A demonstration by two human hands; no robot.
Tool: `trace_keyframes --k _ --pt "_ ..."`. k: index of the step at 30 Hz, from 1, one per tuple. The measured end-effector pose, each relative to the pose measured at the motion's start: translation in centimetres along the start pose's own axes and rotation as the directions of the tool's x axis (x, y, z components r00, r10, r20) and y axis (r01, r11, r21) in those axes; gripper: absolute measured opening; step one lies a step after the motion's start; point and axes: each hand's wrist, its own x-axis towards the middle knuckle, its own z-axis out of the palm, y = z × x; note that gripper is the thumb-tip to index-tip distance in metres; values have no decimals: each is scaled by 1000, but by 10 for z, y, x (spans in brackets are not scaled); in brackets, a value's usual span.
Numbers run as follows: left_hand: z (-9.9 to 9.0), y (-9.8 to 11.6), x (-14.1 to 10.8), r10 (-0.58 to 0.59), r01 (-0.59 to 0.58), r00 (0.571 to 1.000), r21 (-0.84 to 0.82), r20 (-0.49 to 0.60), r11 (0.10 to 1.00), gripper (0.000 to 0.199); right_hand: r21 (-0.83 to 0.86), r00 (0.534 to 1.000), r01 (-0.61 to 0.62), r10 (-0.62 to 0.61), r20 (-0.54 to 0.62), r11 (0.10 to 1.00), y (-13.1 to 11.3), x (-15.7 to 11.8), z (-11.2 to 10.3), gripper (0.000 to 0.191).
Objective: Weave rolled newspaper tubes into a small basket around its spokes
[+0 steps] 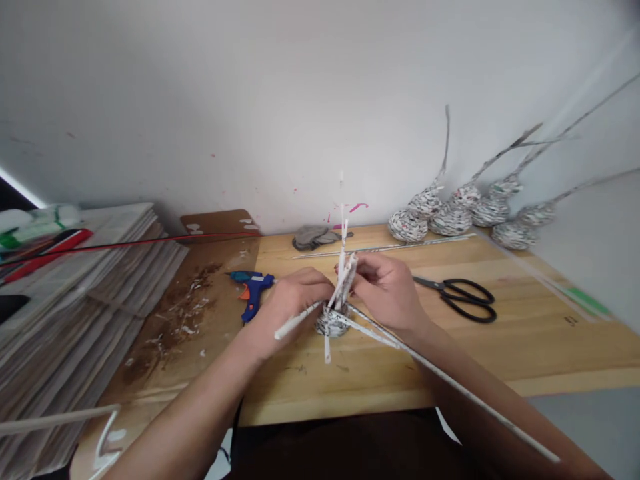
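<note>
In front of me on the wooden table stands a small round base woven from newspaper (pixel 332 324). Rolled paper tubes (pixel 344 279) rise from its middle, while others stick out sideways and toward me. One long paper tube (pixel 465 387) runs from the base across my right forearm to the lower right. My left hand (pixel 304 293) is closed at the base's left side, its fingertips hidden behind the tubes. On the other side my right hand (pixel 383 283) has its fingers closed around the upright tubes; the fingertips are partly covered.
A blue glue gun (pixel 254 293) lies left of my left hand. Black-handled scissors (pixel 463 297) lie on the right. Several woven gourd shapes (pixel 450 219) stand along the wall. A grey cloth (pixel 316 237) is at the back. Stacked newspapers (pixel 135 280) fill the left side.
</note>
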Motion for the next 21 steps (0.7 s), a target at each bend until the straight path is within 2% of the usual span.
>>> trace_keyframes --k 5,8,10,12,16,21 --pt "9 -4 -5 -118 110 977 -52 -179 993 21 -125 995 82 -75 61 989 -5 -9 2 9" --pt "14 -5 -6 -251 250 938 -38 -240 968 13 -102 992 84 -74 105 991 -6 -11 3 9" --pt "16 -6 -6 -301 304 918 -31 -259 952 8 -72 988 81 -71 139 994 -7 -12 3 12" --pt "17 -8 -6 -304 306 916 -36 -263 951 6 -62 984 89 -78 161 994 -7 -12 3 14" --pt "16 -13 -7 -260 247 933 -84 -249 965 17 -127 972 165 -139 190 978 -9 -12 3 15" --pt "7 -10 -1 -265 241 948 -146 -178 960 12 -115 934 282 -245 260 952 -9 -14 4 20"
